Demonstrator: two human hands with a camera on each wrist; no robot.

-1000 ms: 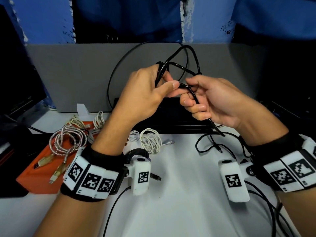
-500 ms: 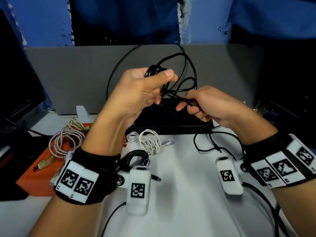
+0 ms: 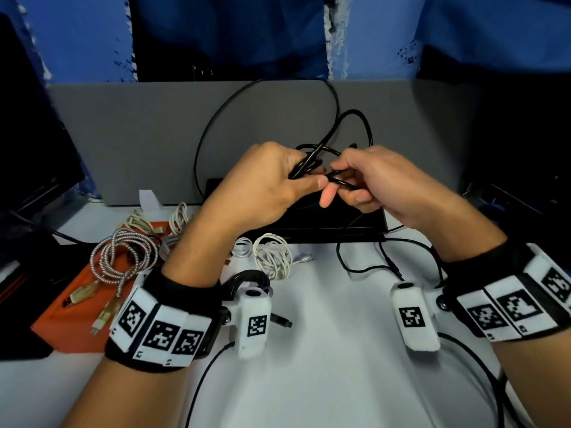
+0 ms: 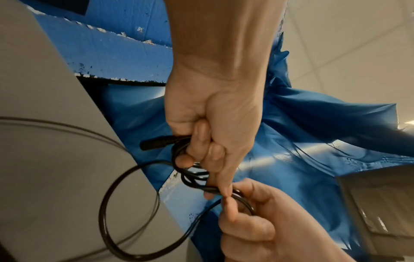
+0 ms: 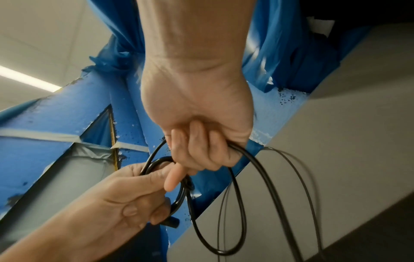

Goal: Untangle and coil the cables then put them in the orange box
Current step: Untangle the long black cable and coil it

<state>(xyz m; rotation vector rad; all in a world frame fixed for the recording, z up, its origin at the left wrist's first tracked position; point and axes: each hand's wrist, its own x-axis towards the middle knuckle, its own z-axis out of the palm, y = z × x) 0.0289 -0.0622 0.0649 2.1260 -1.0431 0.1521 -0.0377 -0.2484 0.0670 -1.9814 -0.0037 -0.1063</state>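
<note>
Both hands are raised above the desk with a black cable [image 3: 355, 118] between them. My left hand [image 3: 265, 186] grips a small bundle of its coils [image 4: 190, 175], and a barrel connector [image 4: 156, 144] sticks out past the fingers. My right hand [image 3: 380, 183] holds a strand of the same cable [image 5: 239, 177] in curled fingers, close against the left thumb. Loose loops hang behind the hands. The orange box [image 3: 71, 313] lies at the left, with a braided silver cable [image 3: 123, 257] coiled on it.
White coiled cables [image 3: 273, 254] lie on the white desk [image 3: 324, 350] near the box. A black flat device [image 3: 324, 220] sits under the hands, against a grey partition [image 3: 139, 134]. More black cable [image 3: 364, 264] trails on the desk at right. A dark monitor [image 3: 27, 149] stands far left.
The hands have dropped lower and come together. The left hand, which had lifted the bundle up and to the left, now holds it against the right hand's strand.
</note>
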